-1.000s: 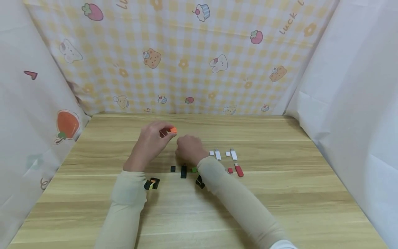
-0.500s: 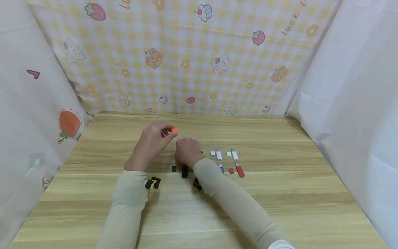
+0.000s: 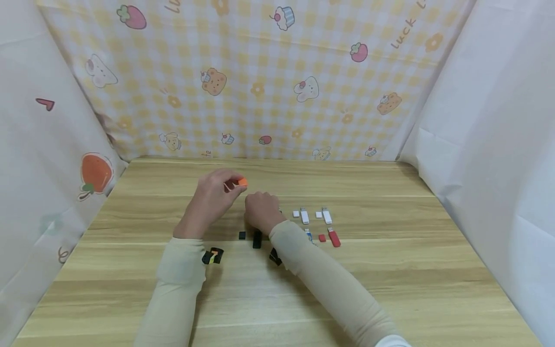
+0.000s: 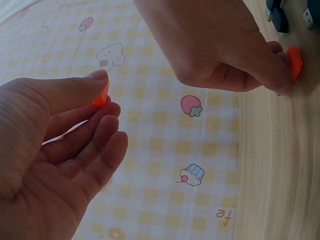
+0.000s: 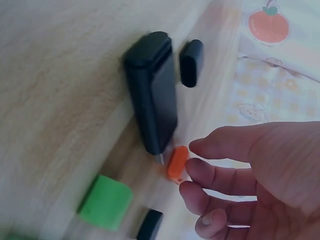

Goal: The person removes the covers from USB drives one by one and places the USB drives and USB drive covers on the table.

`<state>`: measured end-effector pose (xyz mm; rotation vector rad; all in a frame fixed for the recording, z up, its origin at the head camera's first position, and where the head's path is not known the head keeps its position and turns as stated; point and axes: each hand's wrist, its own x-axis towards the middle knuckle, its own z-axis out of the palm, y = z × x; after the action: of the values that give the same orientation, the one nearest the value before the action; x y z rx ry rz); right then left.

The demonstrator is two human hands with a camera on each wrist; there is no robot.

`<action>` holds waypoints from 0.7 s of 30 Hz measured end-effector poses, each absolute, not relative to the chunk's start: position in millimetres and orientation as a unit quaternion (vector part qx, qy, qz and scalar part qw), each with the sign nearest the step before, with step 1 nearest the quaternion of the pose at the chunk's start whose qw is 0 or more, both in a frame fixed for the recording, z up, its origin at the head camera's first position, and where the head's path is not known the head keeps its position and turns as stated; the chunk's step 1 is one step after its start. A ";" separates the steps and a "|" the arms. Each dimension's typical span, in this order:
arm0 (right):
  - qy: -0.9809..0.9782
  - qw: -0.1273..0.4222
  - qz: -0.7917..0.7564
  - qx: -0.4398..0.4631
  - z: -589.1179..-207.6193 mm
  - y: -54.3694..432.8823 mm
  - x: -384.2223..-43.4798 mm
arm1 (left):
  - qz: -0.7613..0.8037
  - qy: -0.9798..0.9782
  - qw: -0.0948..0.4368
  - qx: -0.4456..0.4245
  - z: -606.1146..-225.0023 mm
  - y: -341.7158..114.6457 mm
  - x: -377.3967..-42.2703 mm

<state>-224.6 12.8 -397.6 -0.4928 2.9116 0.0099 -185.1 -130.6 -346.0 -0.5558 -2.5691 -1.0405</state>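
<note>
Raised over the back of the table, my left hand (image 3: 210,195) pinches a small orange cap (image 3: 243,182) between thumb and forefinger. Its other fingers are loosely bent in the left wrist view. My right hand (image 3: 262,211) is lower, close over the wood, its fingertips around an orange USB stick (image 4: 295,64). The head view hides that stick behind the hand; the right wrist view shows it at the tips of thumb and forefinger. A black USB stick (image 3: 257,239) lies just in front of the right hand, with its black cap (image 3: 242,235) to the left.
Two white USB sticks (image 3: 305,216), a red stick (image 3: 334,237) with its red cap (image 3: 322,238) and a partly covered blue stick (image 3: 309,234) lie on the right. A green cap (image 5: 106,202) is near the right hand. Black pieces (image 3: 212,256) lie beside the left sleeve.
The right hand has shifted slightly nearer and its forearm left, covering the green piece and uncovering the blue stick. The left hand keeps its pinch on the orange cap, nearly still.
</note>
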 end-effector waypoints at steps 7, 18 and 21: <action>0.980 0.072 -0.020 -0.186 -385.3 28.3 -220.4 | -0.359 -0.904 0.140 -0.184 -347.3 -131.3 -186.5; 0.980 0.018 -0.112 -0.164 -362.7 76.9 -219.6 | -0.325 -0.934 0.059 -0.136 -355.7 -128.5 -193.4; 0.979 0.004 -0.130 -0.159 -360.7 92.2 -218.7 | -0.323 -0.937 0.037 -0.130 -360.0 -126.1 -195.9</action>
<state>-218.7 92.2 -360.7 -0.4970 3.0671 -0.4062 -195.9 -126.1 -360.0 -0.3993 -2.8742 -0.9924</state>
